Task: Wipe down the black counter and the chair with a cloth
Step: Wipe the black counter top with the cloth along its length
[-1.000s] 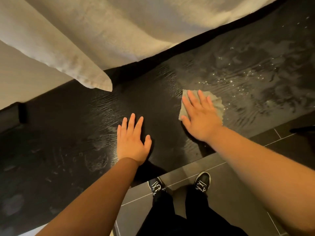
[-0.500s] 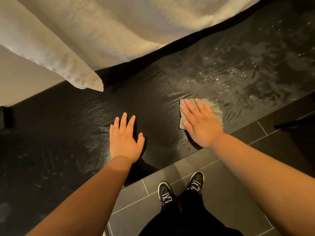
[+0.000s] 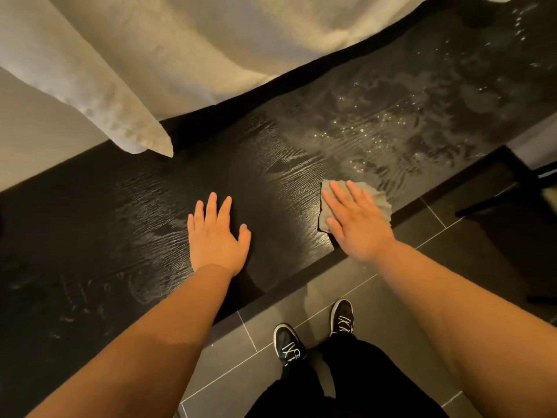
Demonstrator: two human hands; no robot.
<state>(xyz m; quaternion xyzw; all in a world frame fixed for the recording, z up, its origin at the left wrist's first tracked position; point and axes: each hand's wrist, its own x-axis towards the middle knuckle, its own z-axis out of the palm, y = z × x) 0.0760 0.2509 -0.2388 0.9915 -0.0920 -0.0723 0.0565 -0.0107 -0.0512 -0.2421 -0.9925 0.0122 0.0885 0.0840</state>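
Note:
The black wood-grain counter [image 3: 271,164] runs diagonally across the view, with wet streaks and shiny droplets on its right part. A grey cloth [image 3: 375,196] lies near the counter's front edge. My right hand [image 3: 354,220] presses flat on the cloth, fingers spread over it. My left hand [image 3: 215,233] rests flat on the bare counter to the left, fingers apart and holding nothing. A dark chair [image 3: 512,188] shows partly at the right edge.
A pale curtain [image 3: 156,55] hangs over the counter's back edge, its corner dangling at the left. Grey floor tiles [image 3: 401,312] lie in front of the counter, with my black shoes [image 3: 287,345] on them. Smudges mark the counter's left part.
My right hand has slid the cloth toward the counter's front edge. The left hand stays flat in about the same spot. The view has shifted a little.

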